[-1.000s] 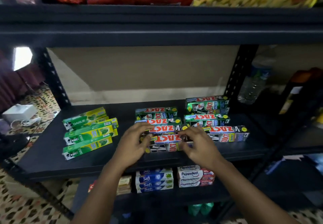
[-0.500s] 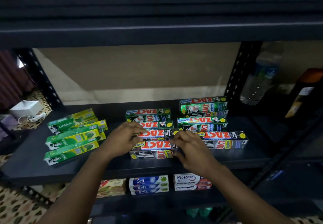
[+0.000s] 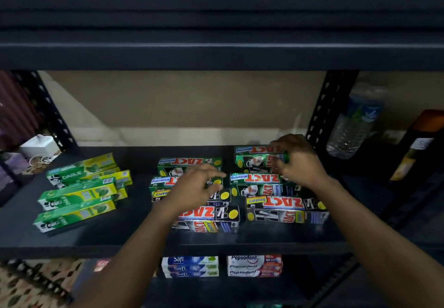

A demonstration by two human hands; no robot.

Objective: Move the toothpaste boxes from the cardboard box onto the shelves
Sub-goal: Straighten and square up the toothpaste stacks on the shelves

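Both hands have lifted off the flat black-and-red ZACT cardboard carton (image 3: 209, 220) at the front of the dark metal shelf board (image 3: 108, 242), where they rested a moment ago; it lies alone now, long axis left to right along the shelf edge. Just beyond it the left hand (image 3: 194, 187) hovers palm down over the left column of cartons, fingers (image 3: 213, 175) loosely spread and holding nothing; whether they brush the carton beneath I cannot tell. Further back and to the right, the right hand (image 3: 299, 163) has reached the rearmost glossy green ZACT whitening carton (image 3: 254, 161), its fingers curled over the carton's right end and clamped on it. That carton also runs left to right, at the back of the right column; its free left end lies beyond and to the right of the left fingers. The right arm stretches well forward, the left less so, so straightening this carton looks like the right hand's job. No source cardboard box is in view
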